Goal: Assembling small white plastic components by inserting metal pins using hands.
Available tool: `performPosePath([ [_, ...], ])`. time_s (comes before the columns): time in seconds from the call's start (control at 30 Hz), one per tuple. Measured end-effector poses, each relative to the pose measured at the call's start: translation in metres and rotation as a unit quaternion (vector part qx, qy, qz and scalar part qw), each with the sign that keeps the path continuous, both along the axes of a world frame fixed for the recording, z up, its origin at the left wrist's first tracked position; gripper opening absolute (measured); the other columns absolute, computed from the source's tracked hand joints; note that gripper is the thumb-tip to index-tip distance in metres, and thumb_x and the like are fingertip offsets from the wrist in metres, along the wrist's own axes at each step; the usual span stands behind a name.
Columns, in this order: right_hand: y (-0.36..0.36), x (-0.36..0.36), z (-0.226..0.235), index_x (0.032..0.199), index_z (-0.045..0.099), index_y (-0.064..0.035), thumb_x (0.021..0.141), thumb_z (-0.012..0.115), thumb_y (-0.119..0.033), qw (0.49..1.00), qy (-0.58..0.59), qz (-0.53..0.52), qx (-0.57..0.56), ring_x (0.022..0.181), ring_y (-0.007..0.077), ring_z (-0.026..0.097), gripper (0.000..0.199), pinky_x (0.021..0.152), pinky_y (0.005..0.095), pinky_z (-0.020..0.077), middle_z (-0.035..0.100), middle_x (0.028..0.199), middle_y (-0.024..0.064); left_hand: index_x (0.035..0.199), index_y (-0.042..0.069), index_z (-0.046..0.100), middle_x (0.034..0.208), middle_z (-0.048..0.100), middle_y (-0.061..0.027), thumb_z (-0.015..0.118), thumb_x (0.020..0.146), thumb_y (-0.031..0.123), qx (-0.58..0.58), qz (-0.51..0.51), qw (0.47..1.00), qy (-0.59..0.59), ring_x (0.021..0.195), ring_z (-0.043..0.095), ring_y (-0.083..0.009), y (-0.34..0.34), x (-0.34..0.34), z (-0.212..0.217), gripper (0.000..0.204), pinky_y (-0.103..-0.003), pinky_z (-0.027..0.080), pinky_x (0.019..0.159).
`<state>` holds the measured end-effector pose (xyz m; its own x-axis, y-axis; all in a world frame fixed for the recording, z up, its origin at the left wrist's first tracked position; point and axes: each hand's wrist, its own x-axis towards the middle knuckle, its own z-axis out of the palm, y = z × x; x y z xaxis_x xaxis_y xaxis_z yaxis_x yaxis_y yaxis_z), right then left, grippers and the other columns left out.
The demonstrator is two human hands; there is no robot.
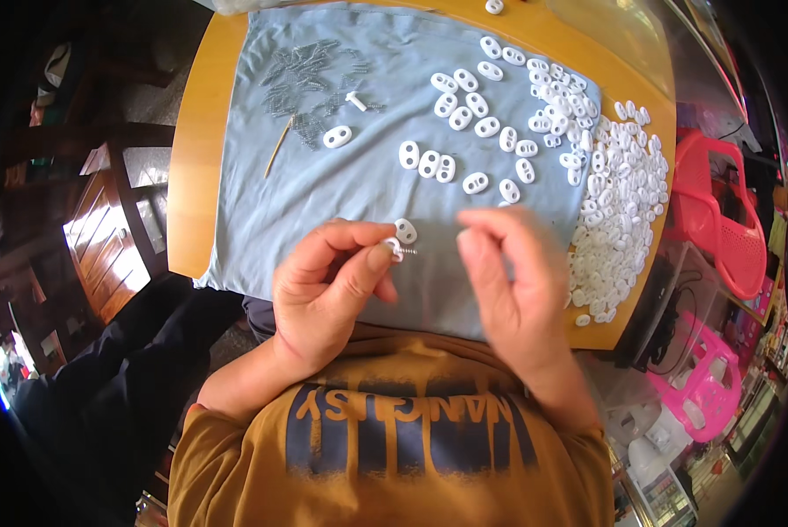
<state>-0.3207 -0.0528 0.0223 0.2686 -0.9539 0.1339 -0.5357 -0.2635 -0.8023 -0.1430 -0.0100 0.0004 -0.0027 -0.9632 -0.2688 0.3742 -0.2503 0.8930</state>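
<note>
The left hand (pixel 328 294) pinches a small white oval piece (pixel 392 246) between thumb and forefinger, fingers clamped on it, with a thin metal screw (pixel 406 251) sticking out to the right of the piece. The right hand (pixel 513 281) hovers just beside it, fingertips drawn loosely together near the screw's tip; whether they touch it I cannot tell, since the hand is blurred. To do this step well, it seems wise to keep the piece steady and level in the left pinch, bring the right fingertips straight onto the screw's end, and work above the cloth so anything dropped stays put. Another white piece (pixel 405 230) lies on the cloth right behind the pinched one. The work sits over a grey-blue cloth (pixel 324 202) spread on a rounded wooden table (pixel 187 176). Loose white pieces lie scattered across the middle of the cloth, a dense heap (pixel 618 202) runs along its right edge, and a pile of small metal screws (pixel 310 79) with a thin wooden stick (pixel 279 146) lies at the upper left. Pink plastic stools (pixel 719 211) stand to the right of the table, and dark wooden furniture (pixel 104 228) to the left.
</note>
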Motion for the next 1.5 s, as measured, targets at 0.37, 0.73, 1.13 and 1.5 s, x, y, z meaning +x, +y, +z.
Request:
performPosePath([
  [0.37, -0.035, -0.015, -0.011, 0.09, 0.059, -0.0041, 0.069, 0.069, -0.002, 0.955, 0.234, 0.071, -0.166, 0.082, 0.0251, 0.051, 0.023, 0.074, 0.0368, 0.0404, 0.053, 0.087, 0.0065, 0.105, -0.003, 0.058, 0.089, 0.063, -0.0073, 0.058, 0.088, 0.003, -0.002, 0.012, 1.0, 0.02, 0.067, 0.057, -0.0099, -0.004, 0.012, -0.001, 0.018, -0.021, 0.047, 0.061],
  [0.73, -0.035, -0.011, -0.015, 0.092, 0.057, -0.0048, 0.072, 0.067, -0.001, 0.973, 0.195, 0.063, -0.104, 0.082, 0.0295, 0.052, 0.022, 0.074, 0.0388, 0.0413, 0.053, 0.086, 0.0096, 0.106, -0.002, 0.058, 0.09, 0.064, -0.0071, 0.058, 0.089, 0.005, 0.017, 0.005, 0.997, 0.076, 0.066, 0.056, -0.0084, -0.007, 0.012, 0.002, 0.018, -0.02, 0.046, 0.06],
  [1.13, -0.01, -0.002, 0.014, 0.105, 0.058, 0.0009, 0.09, 0.058, -0.01, 0.916, -0.292, -0.021, 0.274, 0.077, 0.0066, 0.056, 0.018, 0.07, 0.0222, 0.046, 0.062, 0.085, 0.0017, 0.107, -0.001, 0.058, 0.087, 0.062, -0.0047, 0.056, 0.089, 0.005, 0.05, -0.029, 0.99, 0.132, 0.066, 0.054, -0.007, -0.015, 0.005, 0.014, 0.018, -0.019, 0.045, 0.058],
  [1.5, -0.001, 0.009, 0.022, 0.108, 0.059, 0.003, 0.092, 0.055, -0.011, 0.874, -0.371, -0.095, 0.3, 0.08, 0.0136, 0.062, 0.022, 0.071, 0.0257, 0.0495, 0.065, 0.09, 0.0083, 0.103, -0.002, 0.061, 0.093, 0.058, -0.0067, 0.054, 0.086, -0.004, -0.054, -0.032, 0.996, 0.066, 0.068, 0.056, -0.0076, -0.018, -0.008, 0.016, 0.017, -0.02, 0.047, 0.059],
])
